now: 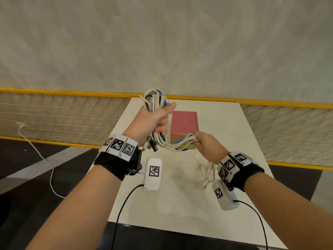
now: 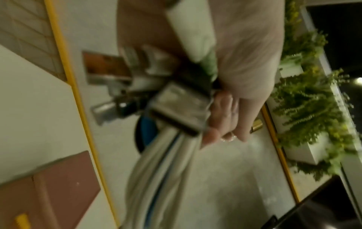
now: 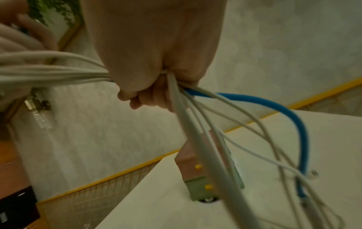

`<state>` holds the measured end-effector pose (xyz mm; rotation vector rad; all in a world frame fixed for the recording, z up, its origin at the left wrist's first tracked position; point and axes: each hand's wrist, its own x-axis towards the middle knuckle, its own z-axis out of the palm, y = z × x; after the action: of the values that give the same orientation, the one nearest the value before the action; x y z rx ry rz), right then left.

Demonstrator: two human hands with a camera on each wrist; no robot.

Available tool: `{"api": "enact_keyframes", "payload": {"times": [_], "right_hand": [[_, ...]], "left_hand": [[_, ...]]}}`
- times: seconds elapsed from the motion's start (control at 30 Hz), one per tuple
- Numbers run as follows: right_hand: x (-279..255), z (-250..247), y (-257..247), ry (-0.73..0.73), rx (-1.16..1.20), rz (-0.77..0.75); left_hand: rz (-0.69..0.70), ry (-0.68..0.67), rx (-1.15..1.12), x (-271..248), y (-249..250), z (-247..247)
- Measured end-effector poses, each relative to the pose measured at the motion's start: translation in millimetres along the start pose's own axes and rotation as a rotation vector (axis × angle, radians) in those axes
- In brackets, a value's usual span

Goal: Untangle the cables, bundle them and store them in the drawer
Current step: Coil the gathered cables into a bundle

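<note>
**Both hands on the cables above the table**

Forearms nearest the head camera, each with a black wrist strap carrying printed markers. Left hand (image 1: pixel 153 120) raised above the table (image 1: pixel 180 204), fingers curled tight round the looped cables (image 1: pixel 155 100) — white strands with a blue and a black one, loops sticking up out of the fist, plugs (image 1: pixel 150 144) hanging below the palm. In the left wrist view the plugs (image 2: pixel 176 105) sit against the fingers (image 2: pixel 225 124), blurred; the cables (image 2: pixel 162 170) run down out of the fist.

Right hand (image 1: pixel 207 143) lower and to the right, fist closed round the same strands, which sag in a short span between the two hands. Right wrist view: right hand (image 3: pixel 156 62) grips white strands and the blue cable (image 3: pixel 284 111); loose tails (image 3: pixel 254 155) fan out below it toward the table (image 3: pixel 156 201). In the head view the tails (image 1: pixel 209 170) dangle under the right wrist — whether the ends touch the table cannot be told.

Drawer box (image 1: pixel 183 123) — pink top, green bottom tier, yellow knobs (image 3: pixel 198 166) — stands on the table just behind the hands, drawers closed. Yellow mesh fence (image 1: pixel 63 114) behind the table; a white cord (image 1: pixel 41 156) lies on the floor at left.
</note>
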<state>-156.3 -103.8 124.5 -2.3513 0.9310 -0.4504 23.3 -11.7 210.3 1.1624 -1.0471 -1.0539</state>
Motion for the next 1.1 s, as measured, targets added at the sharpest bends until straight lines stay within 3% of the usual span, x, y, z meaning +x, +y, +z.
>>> {"api": "enact_keyframes", "payload": {"times": [0.13,0.3,0.43,0.57,0.67,0.83,0.9,1.0,1.1], "right_hand": [[13,-13,-12,0.068,-0.072,-0.04],[19,-15,-27,0.067,-0.077,-0.089],[15,-15,-30,0.152,0.082,-0.091],[9,-13,-23,0.173,0.148,-0.118],[1,-10,-10,0.15,0.126,-0.075],[-12,-10,2,0.058,0.249,-0.001],[-17,-16,-6,0.114,0.398,-0.008],[-20,-24,-26,0.265,0.636,0.001],[-24,-20,-43,0.289,0.44,-0.049]], "left_hand": [[-0.118,-0.006,0.319,-8,-12,9],[-0.109,-0.044,0.586,-7,-34,24],[-0.142,0.009,0.66,1,-46,21],[-0.087,0.051,0.766,-1,-43,20],[-0.04,0.073,0.649,-4,-34,15],[-0.077,0.033,0.402,-5,-29,5],[-0.075,0.013,0.318,-5,-33,5],[-0.086,0.07,0.414,-8,-39,10],[-0.128,0.144,0.332,-8,-42,22]]}}
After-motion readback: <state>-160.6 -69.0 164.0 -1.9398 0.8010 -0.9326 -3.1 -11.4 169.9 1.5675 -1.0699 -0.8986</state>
